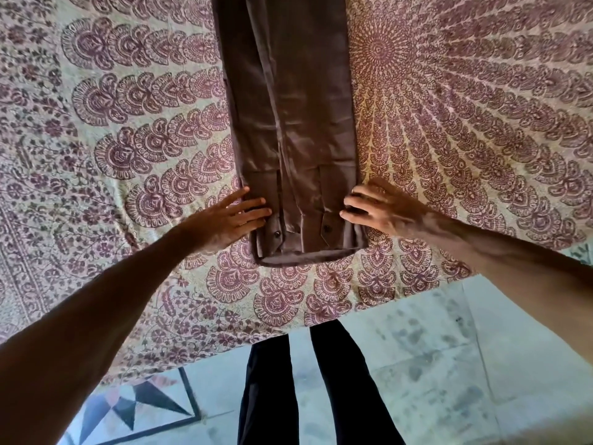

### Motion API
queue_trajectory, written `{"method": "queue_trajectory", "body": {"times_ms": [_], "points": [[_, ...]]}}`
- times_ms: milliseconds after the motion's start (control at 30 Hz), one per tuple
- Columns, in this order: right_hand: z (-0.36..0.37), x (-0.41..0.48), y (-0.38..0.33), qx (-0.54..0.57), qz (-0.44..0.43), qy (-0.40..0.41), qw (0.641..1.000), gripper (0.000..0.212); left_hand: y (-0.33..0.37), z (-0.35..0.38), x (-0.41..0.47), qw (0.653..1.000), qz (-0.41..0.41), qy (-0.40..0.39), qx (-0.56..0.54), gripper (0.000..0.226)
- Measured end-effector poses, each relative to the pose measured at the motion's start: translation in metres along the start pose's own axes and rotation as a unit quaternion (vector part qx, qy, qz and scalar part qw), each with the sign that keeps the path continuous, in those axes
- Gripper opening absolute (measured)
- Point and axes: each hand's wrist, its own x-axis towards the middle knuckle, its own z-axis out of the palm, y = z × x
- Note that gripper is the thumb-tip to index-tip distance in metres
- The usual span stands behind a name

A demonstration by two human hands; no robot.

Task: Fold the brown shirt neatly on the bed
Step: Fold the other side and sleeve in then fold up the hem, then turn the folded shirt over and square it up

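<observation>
The brown shirt (288,123) lies on the bed as a long narrow strip, its sides folded inward, running from the top of the view down to a hem near me. Two buttoned cuffs lie on top near that end. My left hand (234,220) rests at the strip's left edge, its straight fingers lying on the cloth. At the right edge, my right hand (382,208) touches the cloth with its fingertips, fingers slightly bent. Neither hand visibly pinches the fabric.
The bed is covered by a cream sheet (128,155) printed with maroon paisley and a mandala. Its front edge runs just below the shirt's hem. Below it are my dark trousers (308,387), a pale tiled floor (465,364) and a patterned mat (138,409).
</observation>
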Motion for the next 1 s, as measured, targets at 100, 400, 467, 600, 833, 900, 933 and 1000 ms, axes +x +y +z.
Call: {"method": "queue_trajectory", "body": {"times_ms": [100, 400, 467, 600, 833, 900, 933, 1000], "points": [[0.004, 0.002, -0.001, -0.003, -0.013, 0.018, 1.0, 0.044, -0.004, 0.001, -0.002, 1.0, 0.018, -0.008, -0.014, 0.065], [-0.03, 0.019, -0.003, 0.281, 0.305, 0.183, 0.892, 0.039, 0.011, -0.044, 0.018, 0.89, -0.263, 0.202, -0.312, 0.033], [-0.063, 0.044, 0.019, 0.413, 0.401, 0.277, 0.769, 0.032, -0.006, -0.081, 0.032, 0.792, -0.383, 0.3, -0.369, 0.029], [-0.081, 0.111, 0.108, 0.464, 0.498, 0.296, 0.67, 0.025, -0.087, -0.097, 0.075, 0.636, -0.539, 0.332, -0.44, 0.022], [-0.042, 0.171, 0.185, 0.419, 0.656, 0.099, 0.62, 0.029, -0.175, -0.059, 0.115, 0.51, -0.663, 0.244, -0.492, 0.033], [-0.045, 0.176, 0.184, 0.399, 0.661, 0.121, 0.624, 0.034, -0.174, -0.061, 0.114, 0.515, -0.656, 0.257, -0.488, 0.027], [-0.045, 0.177, 0.183, 0.398, 0.66, 0.139, 0.622, 0.038, -0.172, -0.06, 0.114, 0.528, -0.652, 0.264, -0.477, 0.024], [-0.046, 0.179, 0.181, 0.388, 0.651, 0.177, 0.628, 0.043, -0.171, -0.056, 0.113, 0.545, -0.65, 0.282, -0.449, 0.024]]}}
